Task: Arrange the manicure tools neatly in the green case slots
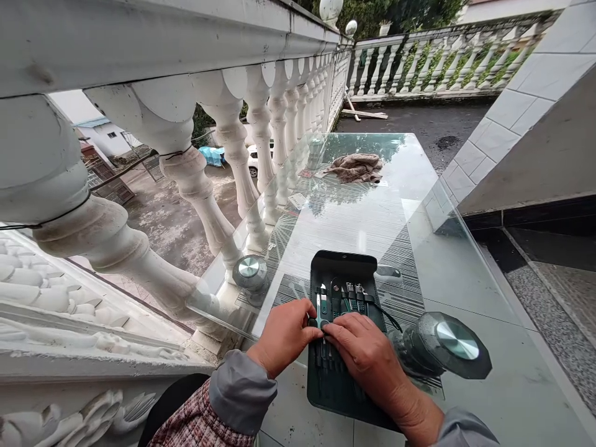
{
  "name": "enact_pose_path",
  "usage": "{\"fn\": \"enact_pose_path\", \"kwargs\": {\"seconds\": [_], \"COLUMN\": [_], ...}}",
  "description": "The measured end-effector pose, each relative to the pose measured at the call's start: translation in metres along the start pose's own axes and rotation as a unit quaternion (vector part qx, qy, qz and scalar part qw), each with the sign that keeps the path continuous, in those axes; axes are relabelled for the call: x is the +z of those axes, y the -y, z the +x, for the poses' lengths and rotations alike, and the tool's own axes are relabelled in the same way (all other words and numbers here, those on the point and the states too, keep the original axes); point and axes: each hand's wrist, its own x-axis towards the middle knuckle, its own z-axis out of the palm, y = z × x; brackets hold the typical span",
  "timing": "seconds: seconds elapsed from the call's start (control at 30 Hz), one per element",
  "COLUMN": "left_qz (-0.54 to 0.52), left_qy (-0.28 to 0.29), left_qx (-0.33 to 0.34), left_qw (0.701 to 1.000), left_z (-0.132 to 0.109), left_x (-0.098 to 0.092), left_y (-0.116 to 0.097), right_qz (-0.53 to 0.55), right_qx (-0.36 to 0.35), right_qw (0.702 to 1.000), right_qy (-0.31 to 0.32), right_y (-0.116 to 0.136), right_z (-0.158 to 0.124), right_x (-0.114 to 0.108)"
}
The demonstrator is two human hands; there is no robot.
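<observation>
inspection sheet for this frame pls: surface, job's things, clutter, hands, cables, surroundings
Surface: glass table, round metal fittings at its near corners.
Job's things: open dark tool case flat on the glass, small tools in its loops.
Clutter: crumpled cloth at the far end.
Hands: left hand and right hand both on the case, fingertips meeting at one tool.
Cables: nothing seen on the table.
Surroundings: white balustrade on the left, tiled wall on the right.

Glass tabletop [372, 217] ran toward twelve o'clock. Crumpled brown cloth [356, 167] lay at its far end. Round metal fitting [250, 270] sat at the near-left corner, a second fitting [449, 344] at three o'clock near the front edge. White balustrade [223, 124] stood along nine o'clock. Tiled wall [535, 93] rose at two o'clock.
</observation>
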Motion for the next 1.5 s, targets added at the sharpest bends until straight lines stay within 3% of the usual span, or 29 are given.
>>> {"fn": "enact_pose_path", "kwargs": {"seconds": [0.23,0.5,0.73,0.83,1.0,1.33,1.5], "left_qz": [0.07,0.134,0.189,0.191,0.183,0.179,0.155], "left_qy": [-0.016,-0.072,-0.085,-0.088,-0.085,-0.082,-0.064], "left_qx": [0.005,0.031,0.027,0.032,0.027,0.025,0.017], "left_qw": [0.997,0.988,0.978,0.977,0.979,0.98,0.986], "left_z": [0.002,0.006,0.008,0.009,0.009,0.009,0.008], "left_x": [0.002,0.014,0.016,0.017,0.016,0.015,0.011], "left_y": [0.002,0.003,0.002,0.002,-0.001,-0.005,-0.005], "right_qz": [-0.003,-0.003,0.002,0.019,0.01,-0.077,-0.076], "right_qx": [0.003,-0.012,0.145,0.191,0.193,0.153,0.151], "right_qw": [1.0,1.0,0.985,0.98,0.979,0.985,0.985], "right_qy": [0.022,0.0,-0.096,-0.048,0.059,0.011,0.035], "right_y": [0.0,0.002,-0.024,-0.034,-0.036,-0.026,-0.028], "right_z": [0.0,0.001,-0.001,-0.003,-0.008,-0.003,-0.005], "right_x": [0.001,-0.001,-0.021,-0.033,-0.035,-0.017,-0.017]}}
